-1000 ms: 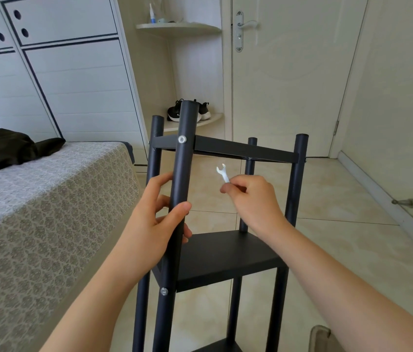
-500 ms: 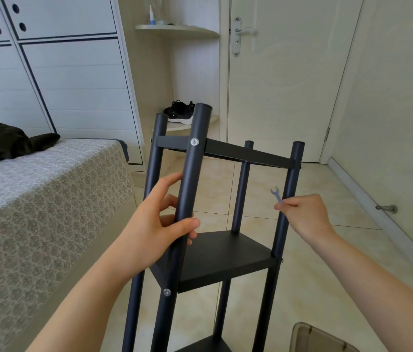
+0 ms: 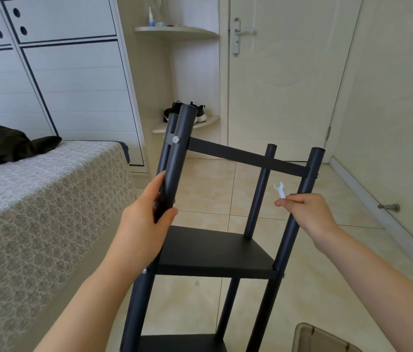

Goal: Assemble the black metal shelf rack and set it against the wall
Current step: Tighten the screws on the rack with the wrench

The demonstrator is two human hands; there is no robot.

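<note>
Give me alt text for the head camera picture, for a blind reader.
A person's left hand grips a front post of a black shelf rack while the right hand pinches a white wrench. A bed stands left, a door behind.

Left hand (image 3: 144, 224) curls its fingers (image 3: 153, 185) round a black metal post (image 3: 180, 148); right hand (image 3: 309, 212), forearm outstretched, pinches a small silver wrench (image 3: 280, 190).

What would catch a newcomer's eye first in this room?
The black metal shelf rack stands mid-frame on the tiled floor, its front-left post held in the grip of the left hand. Next comes the small pale wrench, pinched in the right hand beside the front-right post. A bed with a patterned cover lies to the left, and black sneakers sit on a corner shelf behind.
</note>
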